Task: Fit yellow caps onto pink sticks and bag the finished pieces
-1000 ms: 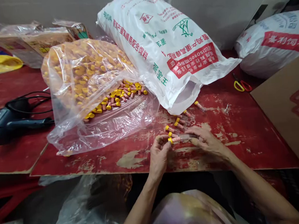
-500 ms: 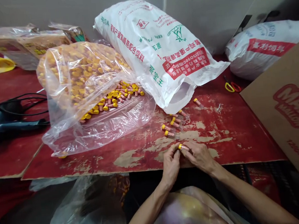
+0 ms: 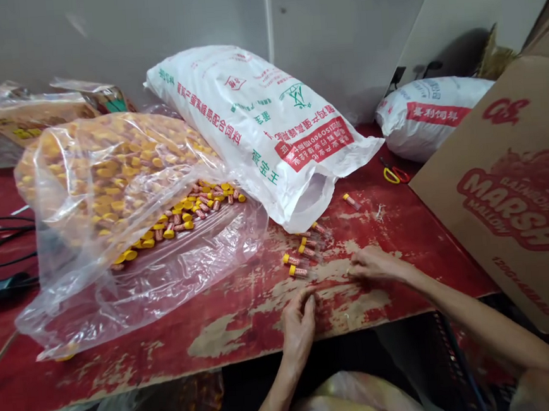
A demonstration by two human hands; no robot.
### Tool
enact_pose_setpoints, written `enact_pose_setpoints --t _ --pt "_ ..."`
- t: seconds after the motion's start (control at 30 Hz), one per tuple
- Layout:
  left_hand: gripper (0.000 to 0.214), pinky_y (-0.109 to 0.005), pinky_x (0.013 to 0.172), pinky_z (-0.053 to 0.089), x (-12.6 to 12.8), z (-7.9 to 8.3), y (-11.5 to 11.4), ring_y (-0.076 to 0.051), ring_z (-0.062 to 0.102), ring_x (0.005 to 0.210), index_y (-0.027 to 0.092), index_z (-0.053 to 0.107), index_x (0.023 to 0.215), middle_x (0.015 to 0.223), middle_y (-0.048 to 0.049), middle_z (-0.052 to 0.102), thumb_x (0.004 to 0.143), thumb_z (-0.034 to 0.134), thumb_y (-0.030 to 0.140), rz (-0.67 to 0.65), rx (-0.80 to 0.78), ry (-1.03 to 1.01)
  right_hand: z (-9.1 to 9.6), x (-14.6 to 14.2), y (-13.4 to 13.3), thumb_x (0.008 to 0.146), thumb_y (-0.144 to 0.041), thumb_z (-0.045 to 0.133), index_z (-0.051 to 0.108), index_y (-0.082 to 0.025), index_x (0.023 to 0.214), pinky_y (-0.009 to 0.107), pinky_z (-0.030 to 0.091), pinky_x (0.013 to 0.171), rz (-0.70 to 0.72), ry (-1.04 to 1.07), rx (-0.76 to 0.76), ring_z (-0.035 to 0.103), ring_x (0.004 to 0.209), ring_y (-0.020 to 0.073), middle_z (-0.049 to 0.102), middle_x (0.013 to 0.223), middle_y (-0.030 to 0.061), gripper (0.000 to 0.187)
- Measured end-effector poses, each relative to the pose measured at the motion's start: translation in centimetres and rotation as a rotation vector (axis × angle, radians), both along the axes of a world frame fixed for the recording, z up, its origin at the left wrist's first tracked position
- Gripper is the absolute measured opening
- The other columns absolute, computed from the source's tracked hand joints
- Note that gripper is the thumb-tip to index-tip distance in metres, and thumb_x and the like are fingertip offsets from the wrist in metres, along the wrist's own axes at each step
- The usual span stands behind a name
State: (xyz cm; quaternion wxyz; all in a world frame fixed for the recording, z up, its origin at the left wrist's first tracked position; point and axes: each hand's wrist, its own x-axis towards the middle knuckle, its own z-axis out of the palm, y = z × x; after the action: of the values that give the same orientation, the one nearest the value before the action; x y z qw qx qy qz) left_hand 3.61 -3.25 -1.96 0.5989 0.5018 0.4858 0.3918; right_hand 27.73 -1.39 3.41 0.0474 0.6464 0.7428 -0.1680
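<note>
Left hand [image 3: 299, 321] is held low over the near part of the red table [image 3: 216, 338], thumb and index finger close together; whether anything is pinched there cannot be told. Right hand [image 3: 372, 265] is set farther forward and to the right, well apart from the left, fingers curled down near the tabletop. A tiny yellow spot is seen at its fingertips; whether a thing is gripped cannot be told, as the inside of the hand is hidden.

Capped vials [image 3: 299, 271] with yellow tops and pink-red fill are laid in a loose cluster between the hands and the mouth of a white printed sack [image 3: 268, 130]. Clear film is seen trailing from their right ends. The nearest vial lies just ahead of the left hand; 1 lone vial [image 3: 351, 201] is seen apart, right of the sack mouth. Many more are held in a big clear bag [image 3: 135, 311] at left, some exposed at its opening.

At right, scissors [image 3: 392, 174] with 1 yellow and 1 red handle are placed near a cardboard box [image 3: 506, 200] printed "MARSH MALLOW"; a 2nd white sack [image 3: 432, 120] is partly covered by the box. Wrapped packs [image 3: 34, 120] are stood behind the clear bag. A dark cable [image 3: 3, 230] is cut off by the left edge.
</note>
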Motion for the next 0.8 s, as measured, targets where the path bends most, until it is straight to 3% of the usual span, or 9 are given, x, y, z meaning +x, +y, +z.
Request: enact_pose_setpoints --t 0.1,0.17,0.23,0.37,0.53,0.67,0.8 --pt "0.021 -0.030 0.071 0.050 -0.8 0.7 0.2 -0.020 0.063 0.075 0.020 0.072 0.090 0.082 -0.0069 0.068 0.078 0.059 0.030 0.031 0.103 0.049 -1.0 4.3 3.0 0.089 -0.036 0.043 0.066 -0.017 0.098 0.024 0.039 0.064 -0.294 0.239 0.300 0.059 0.075 0.0168 0.068 0.089 0.0060 0.031" --pt "0.019 -0.030 0.073 0.050 -1.4 1.3 0.3 -0.020 0.064 0.076 0.020 0.072 0.089 0.083 -0.0066 0.068 0.080 0.055 0.026 0.040 0.178 0.081 -2.4 6.9 5.9 0.089 -0.038 0.041 0.064 -0.015 0.107 0.029 0.040 0.072 -0.526 0.159 0.552 0.057 0.088 0.0217 0.065 0.102 0.0115 0.037" --pt "0.021 -0.029 0.074 0.050 -1.9 1.8 0.4 -0.019 0.064 0.077 0.020 0.071 0.090 0.083 -0.0060 0.068 0.083 0.052 0.022 0.045 0.281 0.142 -4.0 8.6 8.9 0.089 -0.039 0.040 0.063 -0.014 0.108 0.035 0.038 0.078 -0.631 0.034 0.651 0.053 0.096 0.0258 0.062 0.109 0.0154 0.039" --pt "0.025 -0.028 0.074 0.051 -2.8 1.6 0.5 -0.017 0.063 0.081 0.018 0.067 0.100 0.087 -0.0066 0.066 0.087 0.045 0.016 0.058 0.564 0.355 -5.9 10.3 12.8 0.089 -0.036 0.040 0.059 -0.015 0.113 0.038 0.035 0.080 -0.622 -0.113 0.582 0.049 0.095 0.0272 0.060 0.108 0.0159 0.037" --pt "0.036 -0.042 0.101 0.041 -2.4 0.9 2.4 -0.027 0.049 0.120 0.013 0.057 0.120 0.122 -0.0149 0.059 0.084 0.050 0.016 -0.078 0.886 0.762 -5.9 10.4 12.4 0.087 -0.029 0.041 0.056 -0.012 0.113 0.034 0.035 0.074 -0.466 -0.162 0.535 0.049 0.089 0.0264 0.059 0.101 0.0169 0.034" --pt "0.051 -0.051 0.109 0.028 -0.8 1.1 6.2 -0.033 0.031 0.136 0.012 0.048 0.132 0.143 -0.0165 0.042 0.084 0.054 0.027 -0.351 0.950 1.071 -5.5 8.1 9.8 0.082 -0.028 0.044 0.058 -0.015 0.109 0.031 0.037 0.071 -0.449 0.183 0.534 0.053 0.080 0.0219 0.062 0.094 0.0101 0.033" --pt "0.041 -0.050 0.098 0.037 0.2 1.7 8.2 -0.031 0.049 0.117 0.011 0.052 0.126 0.123 -0.0167 0.058 0.088 0.043 0.023 -0.549 0.902 1.208 -5.1 4.0 7.9 0.081 -0.034 0.048 0.057 -0.014 0.114 0.028 0.042 0.073 -0.405 0.604 0.507 0.056 0.080 0.0182 0.063 0.095 0.0064 0.040"
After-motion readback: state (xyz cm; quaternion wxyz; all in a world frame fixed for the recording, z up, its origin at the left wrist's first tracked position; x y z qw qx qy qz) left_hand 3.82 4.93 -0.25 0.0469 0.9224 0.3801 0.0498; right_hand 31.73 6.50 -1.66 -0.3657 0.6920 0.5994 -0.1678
